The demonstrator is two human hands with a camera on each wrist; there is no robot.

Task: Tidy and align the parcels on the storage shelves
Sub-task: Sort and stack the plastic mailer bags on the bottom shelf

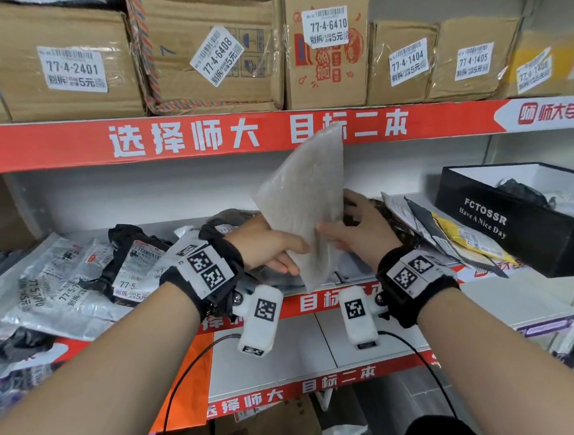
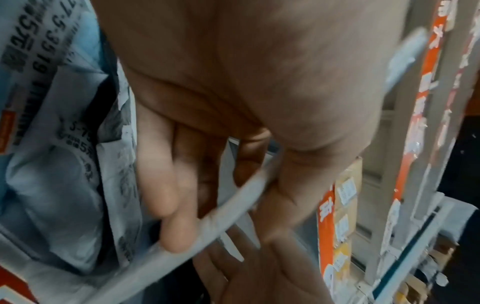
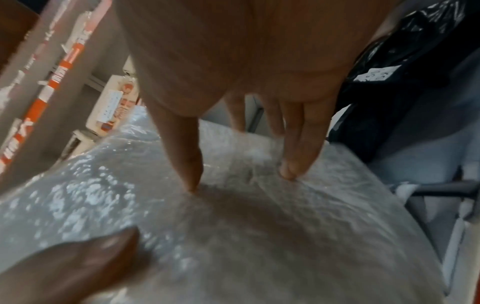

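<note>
A flat grey bubble-wrap parcel [image 1: 304, 195] stands tilted on one corner above the middle shelf, held between both hands. My left hand [image 1: 270, 242] grips its lower left edge, thumb on the front and fingers behind; in the left wrist view the parcel's thin edge [image 2: 233, 205] runs between them. My right hand [image 1: 362, 232] holds the right edge. Its thumb [image 3: 192, 181] and one fingertip press on the parcel face [image 3: 233, 236], and two other fingers pass behind the far edge. The parcel's label side is hidden.
Labelled cardboard boxes [image 1: 71, 62] line the upper shelf above a red banner edge [image 1: 203, 134]. Grey and black poly bags [image 1: 60, 279] lie heaped on the left of the middle shelf. Flat parcels [image 1: 444, 232] lean against an open black box [image 1: 519, 219] on the right.
</note>
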